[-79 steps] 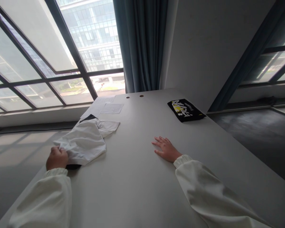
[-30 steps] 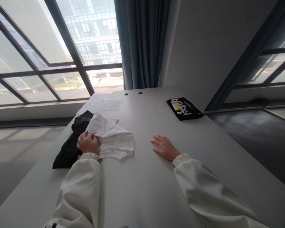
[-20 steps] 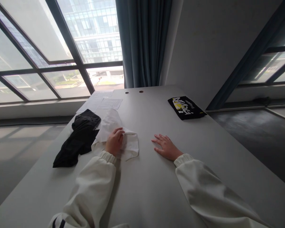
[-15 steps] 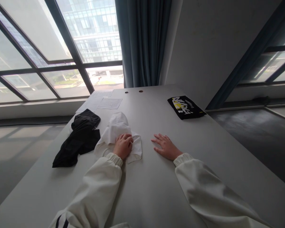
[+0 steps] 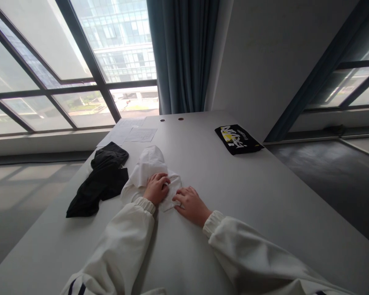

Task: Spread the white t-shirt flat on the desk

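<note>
A crumpled white garment (image 5: 153, 157), perhaps a shirt, lies on the white table left of centre. My left hand (image 5: 156, 188) rests on its middle, fingers curled into the fabric and closed on a fold. At the garment's right edge is my right hand (image 5: 191, 205), palm down, fingertips touching the cloth and thumb apart from the fingers; it is open. Left of the white garment lies a rumpled black garment (image 5: 101, 184), untouched by either hand.
A folded black cloth (image 5: 238, 140) with white and yellow lettering lies on the right of the table (image 5: 258, 205). Paper sheets (image 5: 140, 134) lie at the far left, and two round holes are near the far edge. A blue curtain (image 5: 184, 57) and windows stand behind.
My right hand has moved left from the bare tabletop to the right edge of the white garment. My left hand stays on the garment, and the view has shifted slightly.
</note>
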The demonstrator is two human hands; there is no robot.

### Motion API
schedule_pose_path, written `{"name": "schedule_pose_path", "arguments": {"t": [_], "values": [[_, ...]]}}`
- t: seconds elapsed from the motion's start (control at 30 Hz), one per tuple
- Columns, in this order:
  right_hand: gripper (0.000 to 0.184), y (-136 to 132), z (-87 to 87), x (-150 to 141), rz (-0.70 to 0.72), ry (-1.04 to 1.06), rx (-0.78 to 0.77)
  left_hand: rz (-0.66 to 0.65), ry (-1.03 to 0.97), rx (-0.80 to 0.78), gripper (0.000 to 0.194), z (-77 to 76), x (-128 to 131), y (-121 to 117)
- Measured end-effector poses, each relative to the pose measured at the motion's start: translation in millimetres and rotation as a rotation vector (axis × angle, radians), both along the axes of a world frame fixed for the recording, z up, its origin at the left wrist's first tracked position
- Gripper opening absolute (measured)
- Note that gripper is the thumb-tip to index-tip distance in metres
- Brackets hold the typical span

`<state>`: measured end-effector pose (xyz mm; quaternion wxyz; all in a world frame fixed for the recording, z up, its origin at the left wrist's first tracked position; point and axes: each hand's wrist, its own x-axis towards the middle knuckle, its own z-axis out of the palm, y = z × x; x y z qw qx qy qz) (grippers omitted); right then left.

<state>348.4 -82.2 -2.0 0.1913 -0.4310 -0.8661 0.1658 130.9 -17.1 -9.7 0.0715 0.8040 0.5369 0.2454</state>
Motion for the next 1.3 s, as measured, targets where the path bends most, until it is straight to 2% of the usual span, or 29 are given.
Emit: {"name": "schedule_pose_path", "arguments": {"t": [0.1, 0.27, 0.37, 0.43, 0.57, 0.73, 0.83, 0.9, 0.97, 1.07, 1.17, 1.23, 1.3], "values": [[0.010, 8.1, 0.1, 4.5, -0.013, -0.019, 0.003, -0.003, 0.009, 0.014, 0.024, 2.5, -1.0, -1.3], [0.008, 22.3, -1.0, 19.1, 0.024, -0.029, 0.039, -0.024, 0.138, 0.067, 0.020, 14.1, -8.1, -8.1], [0.008, 38.3, 1.5, 45.5, 0.133, 0.033, 0.004, -0.015, 0.186, 0.078, 0.017, 20.0, -13.7, -10.2], [0.010, 50.6, 4.6, 71.7, 0.168, 0.119, -0.061, -0.001, 0.192, 0.078, 0.023, 21.6, -16.2, -9.7], [0.027, 69.9, 8.2, 127.1, -0.067, 0.209, -0.137, 0.027, 0.154, 0.091, 0.043, 21.3, -17.6, -7.0], [0.030, 86.6, -0.3, 174.6, -0.436, 0.212, -0.028, 0.244, 0.083, 0.112, 0.048, 14.2, -22.4, -2.1], [0.030, 95.2, -8.8, 188.7, -0.727, 0.258, 0.058, 0.120, 0.074, 0.043, 0.050, 3.5, -23.9, 0.6], [0.031, 97.9, -12.9, 190.6, -0.853, 0.290, 0.080, 0.008, 0.067, 0.014, 0.055, -3.7, -21.9, 1.5], [0.034, 96.8, -15.2, 185.5, -0.898, 0.288, 0.070, -0.022, 0.056, 0.011, 0.060, -8.6, -18.7, 1.8], [0.041, 88.7, -15.0, 166.8, -0.804, 0.242, 0.071, 0.006, 0.052, 0.008, 0.054, -10.6, -15.7, 2.4], [0.047, 75.4, -9.8, 142.3, -0.744, 0.172, 0.228, 0.022, 0.057, 0.010, 0.043, -9.8, -16.2, 3.6], [0.047, 64.7, -4.2, 125.8, -0.741, 0.127, 0.316, 0.018, 0.049, 0.020, 0.036, -9.2, -17.0, 4.4], [0.041, 52.7, 1.1, 109.7, -0.617, 0.095, 0.301, 0.004, 0.042, 0.031, 0.030, -8.4, -17.3, 4.8]]}}
